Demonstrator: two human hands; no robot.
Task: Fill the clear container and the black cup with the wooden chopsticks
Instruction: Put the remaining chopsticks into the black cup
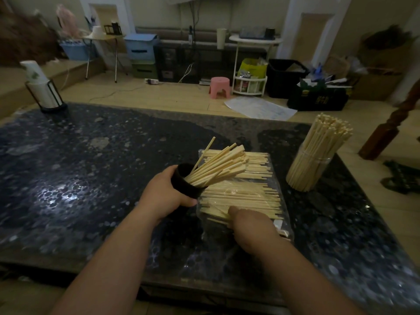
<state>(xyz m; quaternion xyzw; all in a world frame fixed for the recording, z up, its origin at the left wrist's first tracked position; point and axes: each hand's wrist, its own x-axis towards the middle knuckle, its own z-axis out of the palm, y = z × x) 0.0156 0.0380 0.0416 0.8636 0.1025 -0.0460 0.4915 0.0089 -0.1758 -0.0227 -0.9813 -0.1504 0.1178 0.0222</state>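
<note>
Table (91, 178): open room across my left side, out to the far edge. Left hand (167, 196) wraps one black cup (185, 186), tilted right and part full of chopsticks (218, 169) that fan out, too many to count. Two loose rows (245, 196) lie on a bag (285, 214) just beside it. Right hand (252, 226) rests on the near row, fingers hidden, so I cannot tell its grip. One clear container (306, 171), packed full, stands near the right edge.

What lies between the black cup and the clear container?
In the head view, loose chopsticks on a plastic bag, then a strip of bare table.
</note>
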